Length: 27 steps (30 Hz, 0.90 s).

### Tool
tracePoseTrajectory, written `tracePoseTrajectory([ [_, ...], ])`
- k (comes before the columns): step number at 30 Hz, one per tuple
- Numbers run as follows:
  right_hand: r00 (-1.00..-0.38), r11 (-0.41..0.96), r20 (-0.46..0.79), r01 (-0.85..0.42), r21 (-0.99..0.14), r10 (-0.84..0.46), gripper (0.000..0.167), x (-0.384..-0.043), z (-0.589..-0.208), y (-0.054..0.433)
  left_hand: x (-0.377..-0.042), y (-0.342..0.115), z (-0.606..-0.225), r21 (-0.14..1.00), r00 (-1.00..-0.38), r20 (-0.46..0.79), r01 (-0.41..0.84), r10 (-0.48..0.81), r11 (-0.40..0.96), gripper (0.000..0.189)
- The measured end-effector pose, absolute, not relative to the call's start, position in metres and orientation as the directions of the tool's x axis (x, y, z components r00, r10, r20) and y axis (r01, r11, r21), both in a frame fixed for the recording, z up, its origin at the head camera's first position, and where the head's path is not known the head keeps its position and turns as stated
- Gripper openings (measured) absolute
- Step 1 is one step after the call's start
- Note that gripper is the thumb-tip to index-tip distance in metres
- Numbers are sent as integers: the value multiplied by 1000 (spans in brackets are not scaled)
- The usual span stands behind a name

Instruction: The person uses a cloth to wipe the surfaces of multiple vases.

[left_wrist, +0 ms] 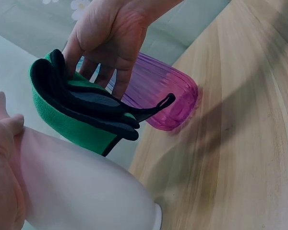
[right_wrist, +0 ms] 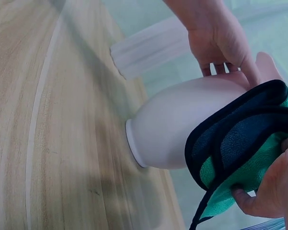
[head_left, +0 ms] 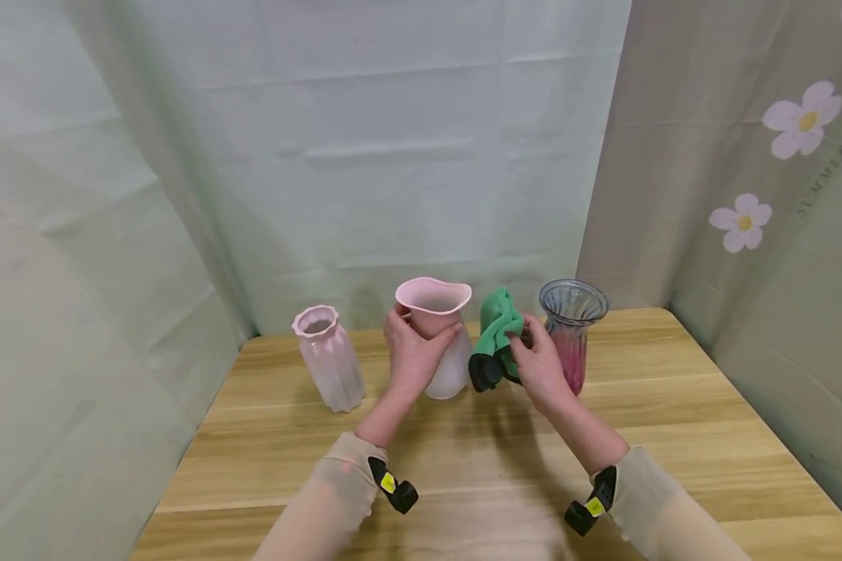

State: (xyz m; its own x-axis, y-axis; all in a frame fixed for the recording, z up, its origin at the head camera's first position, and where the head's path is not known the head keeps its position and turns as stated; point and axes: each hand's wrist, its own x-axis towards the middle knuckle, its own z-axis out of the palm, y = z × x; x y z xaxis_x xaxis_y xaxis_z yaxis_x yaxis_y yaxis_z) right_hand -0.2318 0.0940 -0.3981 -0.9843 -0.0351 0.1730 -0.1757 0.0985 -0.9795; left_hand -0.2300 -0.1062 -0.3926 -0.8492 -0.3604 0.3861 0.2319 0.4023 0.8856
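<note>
A pink-and-white vase (head_left: 451, 372) with a wavy rim stands upright at the middle of the table's back part. My left hand (head_left: 415, 354) grips it round the neck, thumb at the front. Just right of it, my right hand (head_left: 539, 365) pinches a folded green cloth (head_left: 500, 323) with black edging, held above the table. In the left wrist view the cloth (left_wrist: 72, 129) shows its dark inner side and a small loop. From the right wrist, the cloth (right_wrist: 245, 143) overlaps part of the vase (right_wrist: 173, 127); whether they touch I cannot tell.
A ribbed pale pink vase (head_left: 333, 362) stands to the left. Behind my right hand is a glass vase (head_left: 574, 335), blue-grey above and magenta below. The wooden table (head_left: 477, 499) meets hanging curtains (head_left: 407, 156) at the back and sides.
</note>
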Motion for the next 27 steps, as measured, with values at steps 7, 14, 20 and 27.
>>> tracePoseTrajectory([
  [7, -985, 85, 166, -169, -982, -41, 27, -230, -397, 93, -231, -108, -392, 887, -842, 403, 262, -359, 380, 91],
  [14, -986, 76, 155, -159, -984, -52, 27, -230, -398, 94, -230, -126, -388, 907, -911, 364, 301, -192, 295, 84],
  [20, -985, 73, 160, -165, -984, -69, 28, -231, -400, 95, -240, -153, -384, 916, -945, 323, 325, 49, 235, 77],
  [27, -982, 87, 159, -168, -982, -103, 30, -235, -401, 93, -253, -177, -385, 908, -929, 281, 339, 242, 247, 67],
])
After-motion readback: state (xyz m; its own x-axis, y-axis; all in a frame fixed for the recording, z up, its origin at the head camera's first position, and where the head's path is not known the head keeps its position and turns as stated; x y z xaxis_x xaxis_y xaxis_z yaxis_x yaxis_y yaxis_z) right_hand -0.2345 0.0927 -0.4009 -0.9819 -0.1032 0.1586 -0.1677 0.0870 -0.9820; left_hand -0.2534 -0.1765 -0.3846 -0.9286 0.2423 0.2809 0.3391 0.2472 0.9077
